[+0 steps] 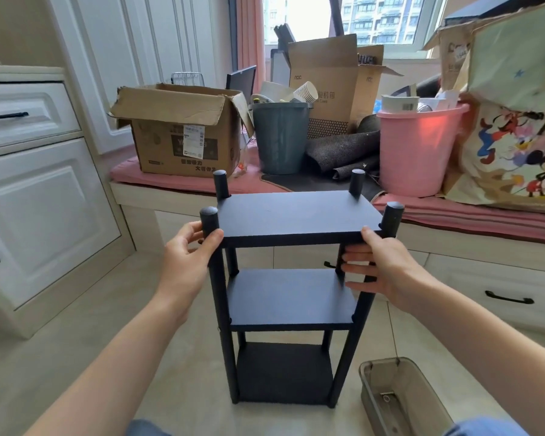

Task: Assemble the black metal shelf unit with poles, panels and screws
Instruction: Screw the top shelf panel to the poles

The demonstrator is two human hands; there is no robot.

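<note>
The black shelf unit (291,291) stands upright on the floor in front of me, with three panels between black corner poles. The pole tops stick up above the top panel (296,212). My left hand (188,251) grips the near left pole (210,221) just under its cap, thumb and fingers curled round it. My right hand (376,265) is at the near right corner: the thumb lies on the top panel's edge and the fingers reach under it, round the near right pole (392,217).
A grey plastic tray (400,394) with a small metal part in it lies on the floor at the lower right. Behind the shelf a window bench holds a cardboard box (183,130), a grey bin (280,136), a pink bucket (419,149) and a printed bag (513,121). White cabinets (35,190) stand at the left.
</note>
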